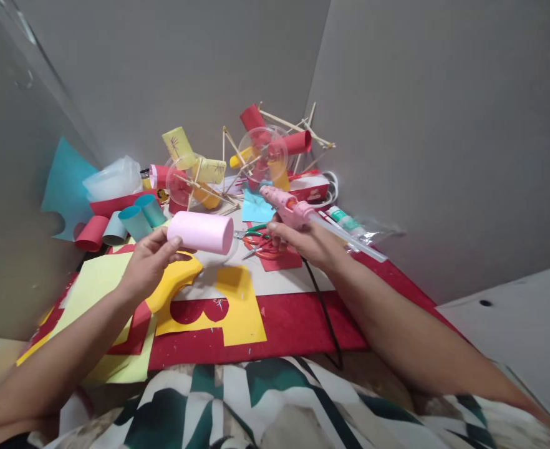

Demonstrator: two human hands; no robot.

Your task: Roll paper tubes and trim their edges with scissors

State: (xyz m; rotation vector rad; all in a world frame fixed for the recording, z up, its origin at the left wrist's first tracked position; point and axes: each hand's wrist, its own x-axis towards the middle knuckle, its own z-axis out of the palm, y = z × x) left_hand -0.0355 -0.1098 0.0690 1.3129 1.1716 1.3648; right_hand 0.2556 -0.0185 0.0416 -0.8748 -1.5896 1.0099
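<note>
Hands: left hand (146,265) grips pink paper roll (201,232); right hand (303,240) holds glue gun (290,207).

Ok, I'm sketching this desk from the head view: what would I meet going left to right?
blue paper sheet, red paper roll, left hand, pink tube, scissors, right hand gripping the glue gun, plastic bag

The pink tube (201,232) is showing smooth, matt paper. Right of the tube, the glue gun (288,209) is gleaming as glossy pink plastic (its glue stick (350,238) is looking translucent). Below the tube, yellow sheets (237,305) are lying as flat matt paper. Behind the tube, thin sticks (298,129) are looking like bare wood, and clear discs (260,140) are shining like plastic.
</note>
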